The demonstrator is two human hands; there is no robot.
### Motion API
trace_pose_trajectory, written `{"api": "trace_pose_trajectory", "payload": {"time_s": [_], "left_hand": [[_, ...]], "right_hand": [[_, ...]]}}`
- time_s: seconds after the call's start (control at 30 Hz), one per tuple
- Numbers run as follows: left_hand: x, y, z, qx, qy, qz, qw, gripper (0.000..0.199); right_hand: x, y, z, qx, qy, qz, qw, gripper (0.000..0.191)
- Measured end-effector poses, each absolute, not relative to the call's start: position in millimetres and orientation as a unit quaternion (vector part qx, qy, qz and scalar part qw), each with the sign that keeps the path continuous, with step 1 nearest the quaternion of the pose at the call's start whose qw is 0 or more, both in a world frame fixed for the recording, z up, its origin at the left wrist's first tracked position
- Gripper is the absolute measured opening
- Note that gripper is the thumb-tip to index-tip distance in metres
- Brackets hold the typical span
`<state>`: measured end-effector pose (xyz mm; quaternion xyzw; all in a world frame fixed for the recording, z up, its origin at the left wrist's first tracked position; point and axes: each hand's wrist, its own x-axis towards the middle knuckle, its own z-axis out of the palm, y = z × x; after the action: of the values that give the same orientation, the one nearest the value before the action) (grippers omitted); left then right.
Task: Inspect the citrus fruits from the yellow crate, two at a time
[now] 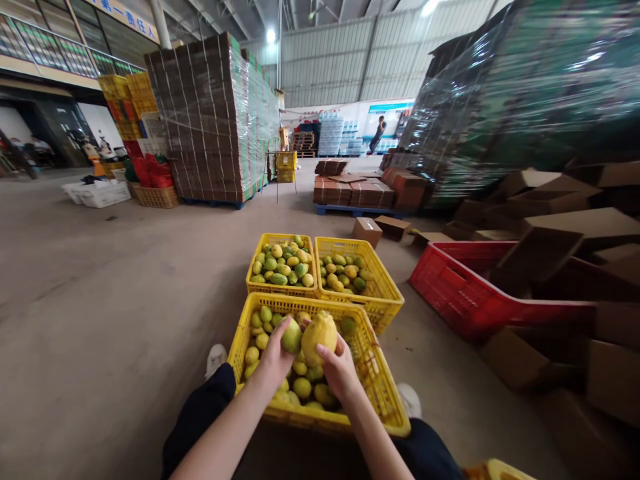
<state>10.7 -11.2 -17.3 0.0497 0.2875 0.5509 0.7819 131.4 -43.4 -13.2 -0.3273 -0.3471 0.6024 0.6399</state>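
Observation:
Between my knees stands a yellow crate [383,370] holding several green and yellow fruits [302,388]. Above its middle, my left hand [278,348] has its fingers around a small green fruit [291,337]. Beside it, my right hand [341,365] grips a larger, knobbly yellow fruit [318,339]. The two held fruits are side by side, very close together. Just beyond are two more yellow crates, the left one [281,289] filled with green and yellow fruits and the right one [383,307] partly filled.
A red crate [465,310] with open cardboard boxes [545,247] stands at the right. Farther off are a wrapped carton stack [195,120], flat cardboard on a blue pallet [350,211] and a person [379,135] near the back wall. Another yellow crate edge [493,469] shows at the bottom right.

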Motion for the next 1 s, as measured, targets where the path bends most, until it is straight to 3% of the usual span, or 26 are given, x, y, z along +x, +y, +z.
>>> {"api": "trace_pose_trajectory", "payload": {"time_s": [0.2,0.37,0.63,1.0], "left_hand": [[7.9,-12.0,-3.0,0.055,0.325,0.547,0.769,0.028],[2.7,-8.7,0.5,0.051,0.303,0.553,0.774,0.031],[-3.6,-5.7,-4.9,0.028,0.279,0.501,0.819,0.019],[-11.1,-14.4,4.7,0.123,0.322,0.479,0.808,0.019]], "right_hand": [[129.7,-42.0,-18.2,-0.370,-0.342,0.578,0.641,0.049],[126.5,-43.2,-18.9,-0.392,-0.315,0.608,0.614,0.036],[132.4,-39.1,-18.5,-0.361,-0.160,0.715,0.577,0.032],[128.1,-42.8,-18.0,-0.329,-0.171,0.736,0.567,0.031]]}}
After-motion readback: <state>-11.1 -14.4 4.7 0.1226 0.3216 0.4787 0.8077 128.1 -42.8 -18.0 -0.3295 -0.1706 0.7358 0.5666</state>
